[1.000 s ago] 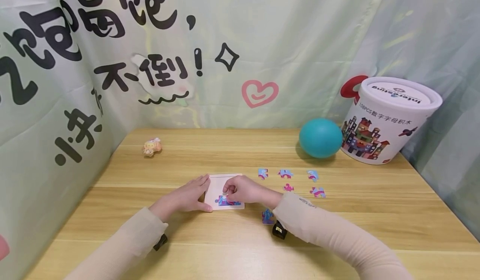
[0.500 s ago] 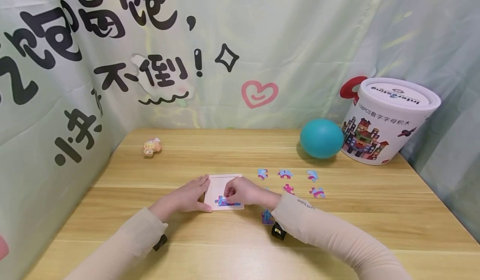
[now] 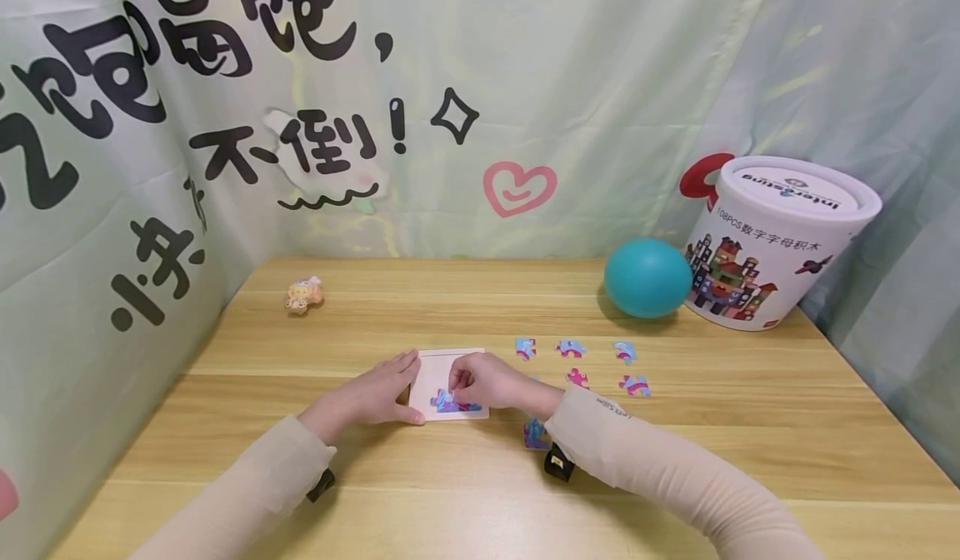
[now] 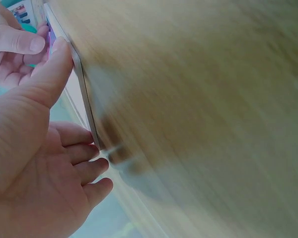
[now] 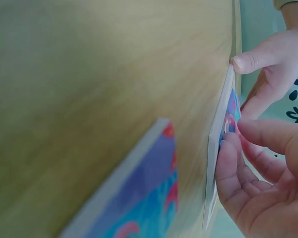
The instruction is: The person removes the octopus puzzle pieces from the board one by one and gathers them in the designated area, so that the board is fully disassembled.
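Observation:
A shallow pale puzzle tray (image 3: 433, 370) lies on the wooden table between both hands. Joined purple and blue jigsaw pieces (image 3: 441, 402) run along its near side. My left hand (image 3: 381, 389) steadies the tray, fairly straight fingers at its left edge and thumb at the near corner; the left wrist view shows the thumb (image 4: 57, 69) against the rim. Over the joined pieces, my right hand (image 3: 486, 381) pinches a jigsaw piece between thumb and bent index finger, low at the tray; the fingers mostly hide it. A loose blue and purple piece (image 5: 144, 193) lies beside the right wrist.
Several loose jigsaw pieces, among them a pink one (image 3: 577, 377) and a blue one (image 3: 526, 347), lie right of the tray. Behind them are a teal ball (image 3: 647, 278) and a white bucket (image 3: 780, 243). A small toy figure (image 3: 303, 295) stands back left.
The teal ball has shifted slightly right, toward the bucket. Both hands stay at the tray, the right one moving only slightly over the joined pieces.

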Demonstrator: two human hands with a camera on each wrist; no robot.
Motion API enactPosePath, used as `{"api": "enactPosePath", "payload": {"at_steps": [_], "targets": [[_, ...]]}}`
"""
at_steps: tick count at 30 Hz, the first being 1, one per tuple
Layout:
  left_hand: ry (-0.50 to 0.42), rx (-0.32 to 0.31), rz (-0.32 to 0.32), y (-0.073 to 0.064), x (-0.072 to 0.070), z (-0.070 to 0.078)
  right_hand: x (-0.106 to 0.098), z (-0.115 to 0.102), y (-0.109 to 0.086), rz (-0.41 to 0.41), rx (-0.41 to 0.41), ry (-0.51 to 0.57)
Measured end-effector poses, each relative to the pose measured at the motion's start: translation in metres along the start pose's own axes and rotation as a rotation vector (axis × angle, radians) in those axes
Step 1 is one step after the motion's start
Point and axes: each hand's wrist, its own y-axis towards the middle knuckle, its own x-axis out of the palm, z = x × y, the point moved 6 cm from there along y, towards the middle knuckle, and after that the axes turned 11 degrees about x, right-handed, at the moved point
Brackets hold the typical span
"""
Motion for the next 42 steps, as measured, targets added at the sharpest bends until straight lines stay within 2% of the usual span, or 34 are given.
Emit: {"api": "enactPosePath", "payload": {"at_steps": [7,12,21,31,42], "targets": [[-0.001,-0.006,0.001,0.0,0.001,-0.001,0.001,0.004,0.001,-0.007,0.042,0.024],[-0.008,-0.005,0.0,0.0,0.0,0.001,0.0,0.006,0.001,-0.009,0.027,0.055],[0.001,-0.01,-0.005,0.0,0.0,0.001,-0.008,0.014,-0.007,-0.062,0.079,0.255],[-0.002,0.0,-0.01,-0.001,0.0,0.001,-0.037,0.025,-0.038,-0.068,0.04,0.324],[-0.011,-0.004,-0.013,-0.002,0.0,0.002,-0.06,0.072,-0.082,-0.022,0.089,0.278]]}}
